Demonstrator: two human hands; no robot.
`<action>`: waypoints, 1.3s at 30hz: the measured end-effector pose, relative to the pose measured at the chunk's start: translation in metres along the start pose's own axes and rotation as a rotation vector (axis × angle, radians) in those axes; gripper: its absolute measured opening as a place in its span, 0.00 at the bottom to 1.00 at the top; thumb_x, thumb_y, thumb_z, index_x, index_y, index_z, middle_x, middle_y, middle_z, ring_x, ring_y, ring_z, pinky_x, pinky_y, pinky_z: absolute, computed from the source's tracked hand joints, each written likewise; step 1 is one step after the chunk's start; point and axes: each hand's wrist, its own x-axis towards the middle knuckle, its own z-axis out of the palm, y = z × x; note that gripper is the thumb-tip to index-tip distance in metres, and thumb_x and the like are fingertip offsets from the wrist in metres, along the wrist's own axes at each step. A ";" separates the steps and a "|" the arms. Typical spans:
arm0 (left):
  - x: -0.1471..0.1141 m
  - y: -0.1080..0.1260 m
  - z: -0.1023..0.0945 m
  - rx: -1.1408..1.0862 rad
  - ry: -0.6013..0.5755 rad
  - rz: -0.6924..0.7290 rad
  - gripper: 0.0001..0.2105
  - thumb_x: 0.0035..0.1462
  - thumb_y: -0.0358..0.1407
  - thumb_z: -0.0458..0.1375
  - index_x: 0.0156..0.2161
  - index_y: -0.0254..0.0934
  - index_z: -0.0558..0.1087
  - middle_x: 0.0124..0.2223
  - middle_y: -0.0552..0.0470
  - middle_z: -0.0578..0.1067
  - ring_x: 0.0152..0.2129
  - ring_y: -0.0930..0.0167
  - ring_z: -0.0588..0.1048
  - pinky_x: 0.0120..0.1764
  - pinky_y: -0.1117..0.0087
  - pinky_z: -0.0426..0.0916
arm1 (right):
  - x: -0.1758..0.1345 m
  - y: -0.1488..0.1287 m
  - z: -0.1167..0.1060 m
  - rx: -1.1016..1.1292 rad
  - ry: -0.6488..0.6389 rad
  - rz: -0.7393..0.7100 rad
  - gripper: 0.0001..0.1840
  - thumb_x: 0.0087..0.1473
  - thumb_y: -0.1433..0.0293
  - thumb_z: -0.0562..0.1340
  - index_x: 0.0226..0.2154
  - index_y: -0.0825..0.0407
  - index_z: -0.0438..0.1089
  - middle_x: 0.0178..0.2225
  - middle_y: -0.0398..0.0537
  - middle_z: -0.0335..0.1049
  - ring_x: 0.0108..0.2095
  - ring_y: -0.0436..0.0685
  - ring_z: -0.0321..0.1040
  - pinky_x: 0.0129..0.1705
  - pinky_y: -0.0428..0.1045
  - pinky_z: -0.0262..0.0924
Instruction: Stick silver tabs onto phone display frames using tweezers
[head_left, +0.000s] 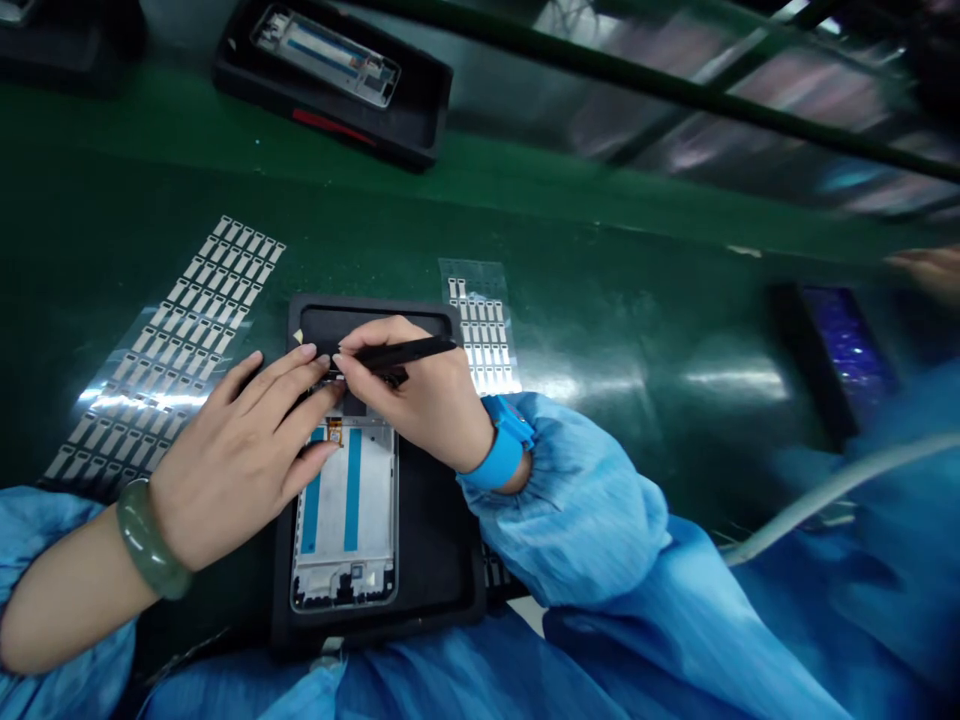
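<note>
A phone frame (371, 500) with blue strips lies in a black tray (439, 540) in front of me. My right hand (416, 390) is closed around black tweezers (409, 352), their tip end at the frame's upper part. My left hand (240, 450) rests over the frame's upper left, fingers stretched out, fingertips close to the tool's tip. What lies under the fingertips is hidden. Below them a small orange flex cable (334, 432) shows on the frame.
Sheets of small pale stickers lie left (184, 330) and right (484, 330) of the tray. Another black tray (420, 115) with a phone frame (326, 55) stands at the back. A co-worker's blue sleeve (892, 560) and a dark tray (814, 370) are at the right.
</note>
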 end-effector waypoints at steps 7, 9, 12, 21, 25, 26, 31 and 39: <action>-0.001 -0.002 0.000 0.018 0.000 0.011 0.21 0.63 0.40 0.47 0.57 0.32 0.64 0.59 0.41 0.66 0.60 0.59 0.60 0.56 0.50 0.61 | -0.002 0.002 -0.003 0.011 0.009 0.043 0.01 0.55 0.74 0.60 0.32 0.54 0.67 0.31 0.41 0.71 0.30 0.45 0.68 0.32 0.40 0.62; -0.001 -0.002 0.000 0.021 -0.001 0.009 0.21 0.64 0.40 0.47 0.58 0.32 0.63 0.59 0.41 0.66 0.60 0.59 0.60 0.56 0.50 0.61 | -0.003 0.003 -0.005 0.041 0.011 0.060 0.01 0.54 0.73 0.61 0.32 0.54 0.67 0.30 0.40 0.71 0.28 0.44 0.67 0.30 0.40 0.62; -0.001 -0.001 0.000 0.023 0.000 0.007 0.21 0.64 0.39 0.47 0.58 0.32 0.63 0.59 0.41 0.66 0.60 0.59 0.60 0.56 0.50 0.61 | -0.003 0.003 -0.006 0.071 0.011 0.068 0.01 0.55 0.73 0.61 0.32 0.54 0.67 0.29 0.39 0.70 0.26 0.43 0.66 0.30 0.40 0.62; 0.000 -0.001 0.001 0.019 -0.001 0.000 0.20 0.64 0.39 0.47 0.57 0.32 0.64 0.59 0.41 0.66 0.60 0.59 0.60 0.56 0.50 0.61 | -0.002 0.002 -0.004 -0.034 0.041 -0.051 0.01 0.54 0.75 0.61 0.32 0.55 0.68 0.31 0.42 0.73 0.31 0.45 0.69 0.34 0.40 0.63; 0.000 0.000 0.001 0.022 -0.004 -0.004 0.21 0.64 0.39 0.47 0.58 0.33 0.63 0.59 0.42 0.66 0.60 0.60 0.59 0.57 0.51 0.60 | -0.003 0.004 -0.003 0.004 0.011 -0.037 0.00 0.54 0.74 0.61 0.32 0.54 0.68 0.31 0.42 0.73 0.32 0.45 0.70 0.35 0.41 0.64; 0.000 0.000 0.001 0.023 -0.003 -0.004 0.21 0.63 0.39 0.47 0.58 0.32 0.63 0.59 0.42 0.66 0.60 0.61 0.59 0.57 0.51 0.60 | -0.003 0.005 -0.003 0.013 0.014 -0.037 0.01 0.55 0.73 0.62 0.33 0.54 0.68 0.32 0.43 0.73 0.34 0.46 0.70 0.37 0.41 0.65; -0.001 0.000 0.000 0.016 -0.006 -0.013 0.21 0.64 0.39 0.47 0.58 0.32 0.63 0.60 0.42 0.65 0.60 0.60 0.59 0.57 0.51 0.60 | -0.005 0.006 -0.004 0.109 0.130 0.030 0.03 0.54 0.72 0.63 0.34 0.54 0.68 0.31 0.42 0.72 0.30 0.45 0.70 0.33 0.40 0.65; -0.001 0.000 0.001 0.002 0.005 -0.008 0.20 0.63 0.38 0.48 0.57 0.32 0.64 0.59 0.41 0.66 0.60 0.59 0.60 0.57 0.51 0.60 | -0.005 0.004 -0.005 0.044 -0.014 -0.007 0.01 0.55 0.73 0.60 0.33 0.52 0.68 0.32 0.42 0.74 0.33 0.47 0.70 0.36 0.43 0.65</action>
